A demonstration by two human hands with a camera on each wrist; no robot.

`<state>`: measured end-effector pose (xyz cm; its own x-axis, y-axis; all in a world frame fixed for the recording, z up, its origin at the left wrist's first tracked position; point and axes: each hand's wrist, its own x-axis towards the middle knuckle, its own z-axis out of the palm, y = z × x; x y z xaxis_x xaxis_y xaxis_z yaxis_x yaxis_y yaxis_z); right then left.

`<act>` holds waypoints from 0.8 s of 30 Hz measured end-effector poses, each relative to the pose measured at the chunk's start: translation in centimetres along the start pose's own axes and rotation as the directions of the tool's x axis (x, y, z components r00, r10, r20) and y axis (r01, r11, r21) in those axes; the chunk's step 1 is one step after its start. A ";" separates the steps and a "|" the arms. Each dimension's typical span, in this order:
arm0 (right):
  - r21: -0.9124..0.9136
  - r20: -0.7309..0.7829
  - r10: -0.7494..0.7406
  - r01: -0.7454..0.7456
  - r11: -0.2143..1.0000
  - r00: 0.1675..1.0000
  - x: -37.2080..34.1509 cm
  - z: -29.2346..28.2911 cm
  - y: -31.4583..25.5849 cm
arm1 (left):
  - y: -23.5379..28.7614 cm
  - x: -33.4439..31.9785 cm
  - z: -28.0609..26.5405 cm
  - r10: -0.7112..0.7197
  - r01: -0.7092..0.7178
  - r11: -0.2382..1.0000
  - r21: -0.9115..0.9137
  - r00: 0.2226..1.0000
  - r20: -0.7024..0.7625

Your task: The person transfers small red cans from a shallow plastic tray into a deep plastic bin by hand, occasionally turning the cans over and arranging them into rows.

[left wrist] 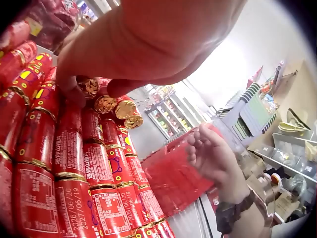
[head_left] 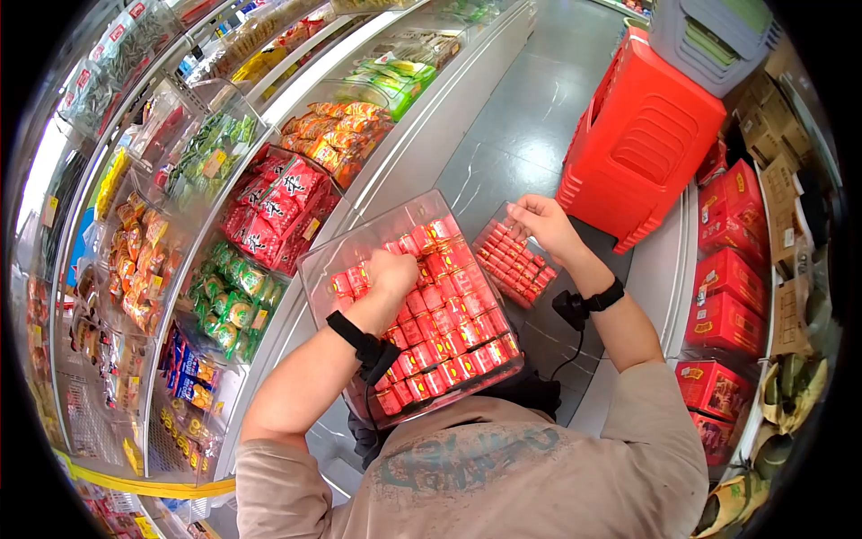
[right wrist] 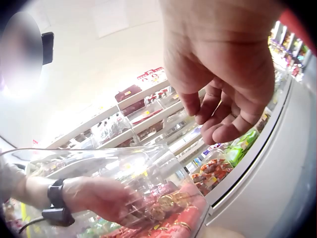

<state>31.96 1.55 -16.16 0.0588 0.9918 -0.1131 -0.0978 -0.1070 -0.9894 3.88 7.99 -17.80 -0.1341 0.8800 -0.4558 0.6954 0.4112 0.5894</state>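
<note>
A clear plastic bin [head_left: 310,278] stands tilted in front of the body, filled with rows of red wrapped hawthorn-slice rolls [head_left: 444,319]. My left hand [head_left: 392,272] reaches into it, fingers curled down among the rolls at the upper side. In the left wrist view, thumb and fingers close around a gold-ended roll [left wrist: 89,87], partly covered by the hand. My right hand [head_left: 545,225] hovers just past the bin with loosely bent fingers and nothing between them. Below it sits a smaller clear box [head_left: 496,218] of similar red rolls.
Shelves of bagged snacks [head_left: 278,202] run along the left. A red stack of baskets [head_left: 642,135] with a grey basket [head_left: 714,40] on top stands ahead right. Red gift boxes [head_left: 732,287] and brown cartons [head_left: 790,314] line the right side.
</note>
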 end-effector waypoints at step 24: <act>-0.135 -0.116 -0.082 0.066 0.989 0.990 -2.2 -1.7 1.9 | 2.0 -3.1 -0.7 0.028 -0.030 0.999 -0.013 0.992 -0.126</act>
<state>33.29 -0.98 -17.96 0.1811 0.9826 -0.0415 0.0415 -0.0498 -0.9979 5.23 6.25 -14.75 -0.2022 0.9142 -0.3512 0.6901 0.3874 0.6113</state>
